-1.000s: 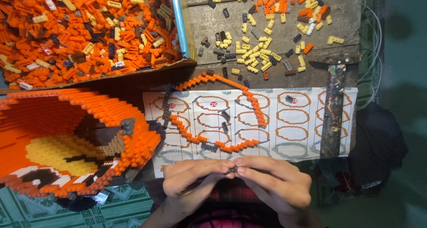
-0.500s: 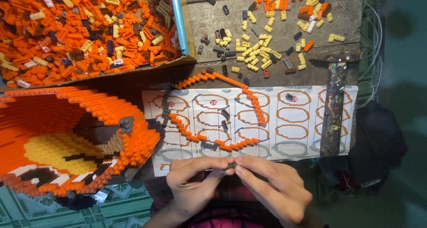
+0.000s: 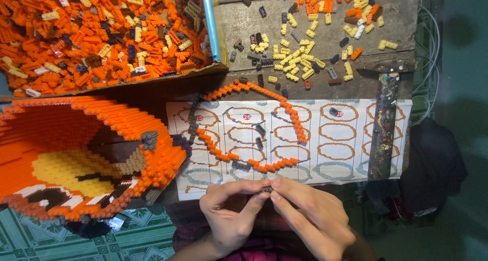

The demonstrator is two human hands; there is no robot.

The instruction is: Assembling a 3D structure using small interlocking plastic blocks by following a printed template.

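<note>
Both my hands meet at the bottom centre, pinching a small dark grey brick piece (image 3: pixel 266 190) between the fingertips. My left hand (image 3: pixel 231 210) holds it from the left and my right hand (image 3: pixel 310 215) from the right. Just above them lies a printed instruction sheet (image 3: pixel 345 139) showing rows of ring outlines. On the sheet rests a partly built ring of orange bricks (image 3: pixel 254 164) with a few grey pieces beside it.
A large hollow orange brick model (image 3: pixel 76 154) with yellow, white and dark patches stands at the left. A cardboard tray (image 3: pixel 101 32) full of mostly orange bricks sits at top left. Loose yellow, orange and dark bricks (image 3: pixel 305 37) lie on the wooden board. A paint-stained tool (image 3: pixel 384 123) lies across the sheet's right side.
My hands have kept together over the small piece, with the fingers shifting slightly. Nothing else has moved.
</note>
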